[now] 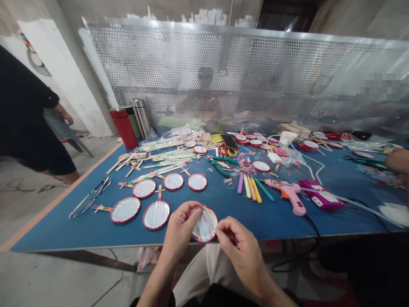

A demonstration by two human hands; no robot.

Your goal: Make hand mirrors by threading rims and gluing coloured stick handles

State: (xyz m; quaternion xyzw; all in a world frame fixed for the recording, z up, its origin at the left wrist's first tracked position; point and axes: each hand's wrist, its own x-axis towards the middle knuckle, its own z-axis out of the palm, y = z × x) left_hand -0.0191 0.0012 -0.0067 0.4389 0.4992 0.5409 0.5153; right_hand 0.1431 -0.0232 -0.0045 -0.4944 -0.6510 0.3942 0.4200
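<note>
Holding red-rimmed disc (207,228): left hand (182,224). Red flask (124,130) capped, contents hidden.

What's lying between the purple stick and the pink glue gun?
In the head view, a pale yellow stick, an orange stick, a yellow stick and a teal stick lie between them.

3 flasks (124,130) near perforated metal panel (153,64); eyeglasses (87,204) on blue tabletop (79,228); grey chair (56,123) beyond.

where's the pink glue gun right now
In the head view, the pink glue gun lies right of centre on the blue table, between the teal stick and the purple box, beyond the right hand.
</note>
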